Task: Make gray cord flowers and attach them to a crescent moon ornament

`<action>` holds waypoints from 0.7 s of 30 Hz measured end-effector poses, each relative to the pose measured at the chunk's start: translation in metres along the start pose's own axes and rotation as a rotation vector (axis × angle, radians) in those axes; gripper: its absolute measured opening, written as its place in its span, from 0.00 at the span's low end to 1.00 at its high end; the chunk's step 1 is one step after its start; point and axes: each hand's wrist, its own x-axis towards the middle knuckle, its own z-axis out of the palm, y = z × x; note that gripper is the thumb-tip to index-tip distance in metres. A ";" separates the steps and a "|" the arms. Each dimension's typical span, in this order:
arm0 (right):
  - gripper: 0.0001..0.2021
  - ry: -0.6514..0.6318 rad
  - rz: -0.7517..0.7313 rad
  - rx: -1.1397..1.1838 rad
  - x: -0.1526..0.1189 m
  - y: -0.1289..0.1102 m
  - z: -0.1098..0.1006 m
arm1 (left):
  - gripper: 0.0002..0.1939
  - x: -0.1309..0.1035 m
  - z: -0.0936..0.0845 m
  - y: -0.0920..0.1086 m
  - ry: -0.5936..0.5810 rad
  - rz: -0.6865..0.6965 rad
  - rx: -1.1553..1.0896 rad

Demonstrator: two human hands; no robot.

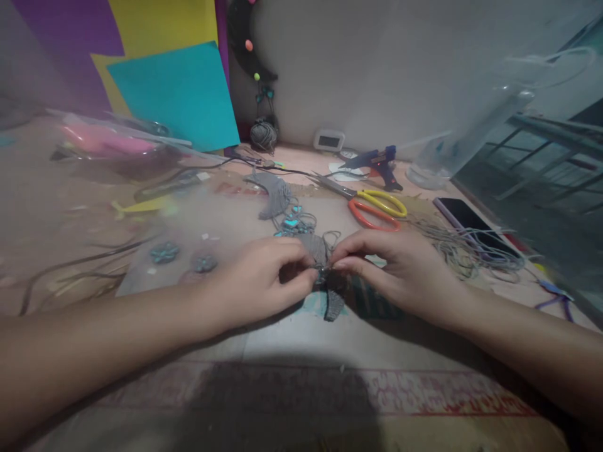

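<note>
Both hands meet over a small grey yarn-wrapped crescent (335, 305) in the middle of the work surface. My left hand (277, 273) has thumb and forefinger closed at its upper part, by a dark bit I cannot make out. From the other side my right hand (400, 270) pinches at the same spot; a thin grey cord (332, 236) loops up beside those fingertips. Just behind lies a cluster of turquoise hearts (291, 223) on grey cord. A second grey crescent (273, 194) rests farther back. The fingers hide much of the held piece.
Scissors with yellow and orange handles (377, 207), a blue glue gun (377, 162) and a grey yarn ball (264, 135) lie behind. Tangled cord (461, 245) partly covers a phone (471, 223) on the right. Two dark turquoise flowers (164, 252) sit left, near a clear bag (108, 141).
</note>
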 end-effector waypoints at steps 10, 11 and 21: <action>0.05 -0.035 0.030 0.059 0.001 -0.001 0.002 | 0.11 0.000 0.000 0.000 0.013 0.033 0.015; 0.05 -0.045 0.037 0.068 0.001 -0.001 0.001 | 0.10 0.000 0.000 -0.001 0.013 0.037 0.019; 0.07 -0.102 0.184 0.229 0.003 0.002 0.005 | 0.12 -0.002 0.001 -0.001 0.035 0.087 0.064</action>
